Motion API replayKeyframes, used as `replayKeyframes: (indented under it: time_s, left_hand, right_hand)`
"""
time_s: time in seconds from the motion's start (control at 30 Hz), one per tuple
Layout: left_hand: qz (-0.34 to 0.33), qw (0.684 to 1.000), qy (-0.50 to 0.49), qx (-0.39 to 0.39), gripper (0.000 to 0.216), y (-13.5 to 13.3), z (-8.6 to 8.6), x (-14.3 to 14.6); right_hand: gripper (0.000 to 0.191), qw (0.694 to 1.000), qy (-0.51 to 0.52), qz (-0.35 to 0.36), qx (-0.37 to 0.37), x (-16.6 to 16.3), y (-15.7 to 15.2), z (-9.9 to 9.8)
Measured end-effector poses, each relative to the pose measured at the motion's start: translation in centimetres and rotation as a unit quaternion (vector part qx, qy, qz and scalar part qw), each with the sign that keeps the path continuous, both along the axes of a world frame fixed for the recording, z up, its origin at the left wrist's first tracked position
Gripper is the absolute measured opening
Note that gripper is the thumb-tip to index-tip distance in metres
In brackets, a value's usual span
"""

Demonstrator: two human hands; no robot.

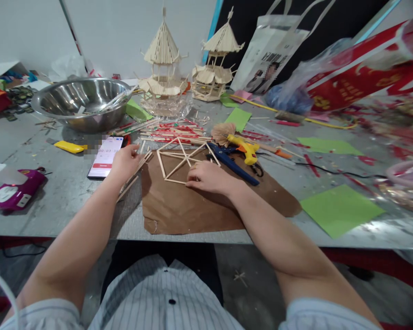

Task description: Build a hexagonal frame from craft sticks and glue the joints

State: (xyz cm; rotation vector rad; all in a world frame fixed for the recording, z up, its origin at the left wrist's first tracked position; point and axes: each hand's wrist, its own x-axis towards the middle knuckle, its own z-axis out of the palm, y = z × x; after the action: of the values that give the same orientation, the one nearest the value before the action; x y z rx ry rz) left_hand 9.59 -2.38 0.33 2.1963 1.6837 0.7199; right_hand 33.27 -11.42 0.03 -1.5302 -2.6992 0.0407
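Observation:
A hexagonal frame of thin wooden sticks (179,158), with spokes crossing at its centre, lies on a brown sheet (192,211). My right hand (208,176) has its fingers closed at the frame's near right edge and hides that corner. To the left, my left hand (126,161) is over loose wooden sticks (132,178) by the sheet's edge. Its fingers are curled together, and what lies between them is not clear. A phone (103,158) with a lit timer screen is beside my left wrist. Blue-handled pliers (232,164) and a yellow glue gun (249,151) lie beyond my right hand.
Two stick pagodas (163,50) stand at the back. A steel bowl (82,103), a yellow cutter (69,146) and a purple packet (17,190) are at left. Red-marked sticks (175,130) lie behind the frame. Green paper (342,210) and a black cord (333,170) are at right.

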Motion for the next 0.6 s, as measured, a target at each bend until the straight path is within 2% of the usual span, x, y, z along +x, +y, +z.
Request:
replayKeyframes:
  time_s: [0.1,0.17,0.23,0.33,0.4,0.6]
  left_hand:
    - [-0.064,0.994,-0.081,-0.042,0.044,0.1,-0.3,0.1]
    - [-0.083,0.992,-0.078,-0.049,0.043,0.1,-0.3,0.0]
    - [-0.057,0.998,-0.023,-0.021,0.039,0.0,-0.2,0.0]
    - [0.017,0.996,0.086,0.025,0.036,-0.2,0.1,-0.1]
    - [0.047,0.989,0.136,0.023,0.038,-0.4,0.3,-0.2]
    - [0.075,0.979,0.192,0.006,0.034,-0.9,0.4,0.0]
  right_hand:
    - [0.026,0.999,0.029,0.016,0.000,-1.0,-0.2,-0.4]
    - [0.026,0.999,0.040,0.016,-0.003,-1.5,-0.3,-0.6]
    - [0.027,0.999,0.044,-0.003,-0.008,-1.8,-0.4,-0.8]
    - [0.027,0.998,0.048,-0.034,-0.018,-1.8,-0.5,-0.8]
    - [0.027,0.998,0.050,-0.041,-0.019,-1.8,-0.5,-0.9]
    - [0.026,0.997,0.049,-0.059,-0.010,-2.1,-0.5,-1.0]
